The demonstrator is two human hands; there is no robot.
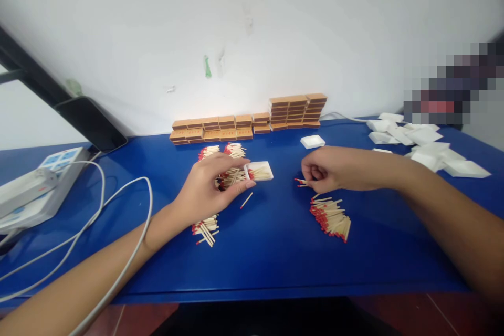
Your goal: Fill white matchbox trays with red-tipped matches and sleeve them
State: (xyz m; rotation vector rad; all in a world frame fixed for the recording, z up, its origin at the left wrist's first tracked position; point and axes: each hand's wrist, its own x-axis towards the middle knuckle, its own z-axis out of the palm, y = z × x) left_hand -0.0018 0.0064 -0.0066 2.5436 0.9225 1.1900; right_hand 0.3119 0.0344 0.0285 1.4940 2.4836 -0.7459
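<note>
Between thumb and fingers, my left hand (210,184) holds a white matchbox tray (268,166) with some red-tipped matches (260,173) inside. Behind and beside that hand lie piles of matches (205,231), partly covered by it. One loose match (246,200) rests on the table just below the tray. My right hand (325,169) is closed in a pinch on a few matches, whose red heads stick out to the left. Directly below it is another heap of matches (331,216). An empty white tray (313,141) sits behind my right hand.
Stacked brown matchboxes (298,112) line the wall at the back of the blue table (268,268). More white trays (427,142) are heaped at the right. A power strip (55,178), white cables (147,205) and a dark phone-like slab (94,122) occupy the left.
</note>
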